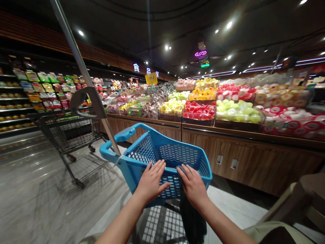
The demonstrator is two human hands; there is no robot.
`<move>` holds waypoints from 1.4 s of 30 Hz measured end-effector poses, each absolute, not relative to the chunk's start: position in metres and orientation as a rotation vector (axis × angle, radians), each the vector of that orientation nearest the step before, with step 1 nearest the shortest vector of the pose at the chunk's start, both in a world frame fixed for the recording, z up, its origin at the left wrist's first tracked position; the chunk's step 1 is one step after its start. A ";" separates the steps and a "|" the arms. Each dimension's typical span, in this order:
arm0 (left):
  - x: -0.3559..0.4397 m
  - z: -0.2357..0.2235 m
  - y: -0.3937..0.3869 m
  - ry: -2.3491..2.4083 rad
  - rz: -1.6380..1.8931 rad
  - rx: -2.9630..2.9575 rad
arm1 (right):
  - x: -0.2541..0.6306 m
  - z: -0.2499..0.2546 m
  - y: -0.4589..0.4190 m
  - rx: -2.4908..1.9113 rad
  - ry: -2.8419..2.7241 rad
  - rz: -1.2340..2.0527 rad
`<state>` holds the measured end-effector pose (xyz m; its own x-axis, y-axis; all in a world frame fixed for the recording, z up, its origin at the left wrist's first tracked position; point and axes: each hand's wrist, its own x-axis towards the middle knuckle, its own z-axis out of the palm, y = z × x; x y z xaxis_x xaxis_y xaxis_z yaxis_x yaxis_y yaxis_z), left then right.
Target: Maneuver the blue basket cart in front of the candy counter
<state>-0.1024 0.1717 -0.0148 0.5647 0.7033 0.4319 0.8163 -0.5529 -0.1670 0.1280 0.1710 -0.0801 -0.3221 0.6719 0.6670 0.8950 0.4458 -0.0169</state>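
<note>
Basket [177,154], blue plastic mesh, under 2 bare hands: left hand [151,181] and right hand [193,185] lie flat on its near rim, grips open, fingers spread. Dark cloth [191,217] hangs below right hand. Wire trolley [68,135] stands left; wooden table [228,149] ahead.

A blue plastic shopping cart basket [177,154] with perforated lattice walls sits upright at 12 o'clock. Its curved handle [122,135] extends from the basket toward 10 o'clock
</note>
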 end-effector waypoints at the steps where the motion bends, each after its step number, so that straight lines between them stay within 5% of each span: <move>1: -0.102 -0.015 0.172 -1.241 -0.446 -2.453 | 0.136 -0.082 0.171 -1.302 -2.106 -0.495; 13: -0.126 -0.004 0.175 -1.232 -0.523 -2.300 | 0.227 -0.101 0.188 -1.414 -2.005 -0.449; 31: -0.101 -0.006 0.169 -1.314 -0.585 -2.400 | 0.106 -0.073 0.179 -1.257 -2.062 -0.443; 42: -0.115 -0.005 0.169 -1.251 -0.518 -2.388 | 0.164 -0.086 0.180 -1.344 -2.082 -0.505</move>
